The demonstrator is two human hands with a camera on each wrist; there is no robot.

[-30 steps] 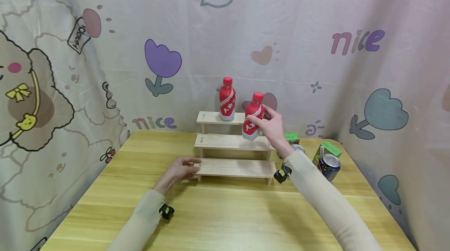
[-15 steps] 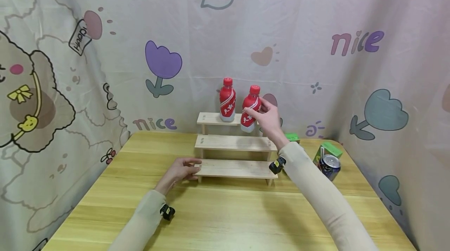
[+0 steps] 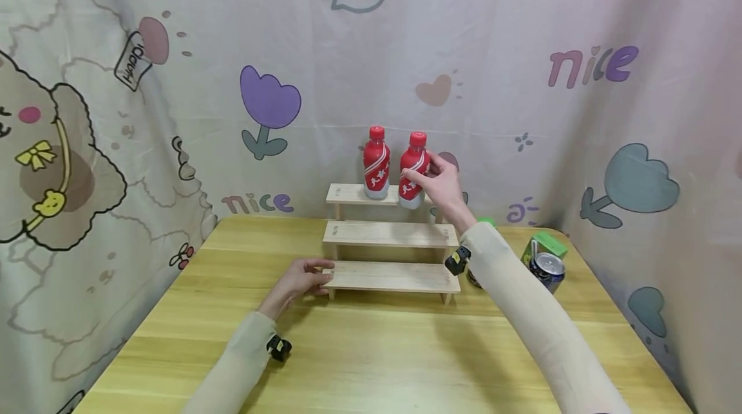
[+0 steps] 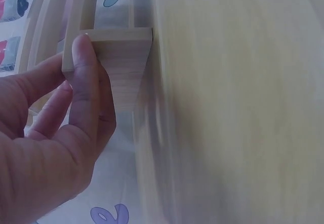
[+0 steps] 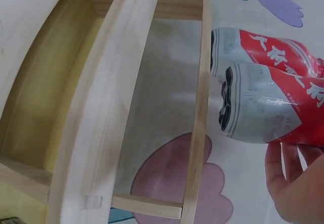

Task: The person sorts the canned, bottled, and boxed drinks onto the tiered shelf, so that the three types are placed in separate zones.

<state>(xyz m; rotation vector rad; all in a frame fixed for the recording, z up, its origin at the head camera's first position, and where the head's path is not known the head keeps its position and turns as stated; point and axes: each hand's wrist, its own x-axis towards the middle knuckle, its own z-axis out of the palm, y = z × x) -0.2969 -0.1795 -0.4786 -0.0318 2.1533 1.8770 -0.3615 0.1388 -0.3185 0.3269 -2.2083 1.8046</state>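
Note:
My right hand [image 3: 442, 183] grips a red bottle [image 3: 413, 169] with a red cap and a pale base, at the top tier of a wooden three-step rack [image 3: 390, 234]. In the right wrist view, the held bottle's base [image 5: 248, 105] stays a little apart from the top board's edge. A second matching bottle [image 3: 377, 163] stands upright on that tier, to the left of the held one. My left hand [image 3: 298, 282] holds the left end of the lowest board; in the left wrist view, thumb and fingers [image 4: 83, 82] pinch its corner.
At the right of the table [image 3: 371, 356] stand a dark can [image 3: 547, 269] and a green carton [image 3: 546, 245]. Another green-topped item [image 3: 487, 221] is mostly hidden behind my right forearm. A patterned curtain [image 3: 324, 47] hangs behind the rack.
My right hand has raised the held bottle and brought it slightly left, from in front of the middle tier to the top tier beside the other bottle. The left hand keeps its hold.

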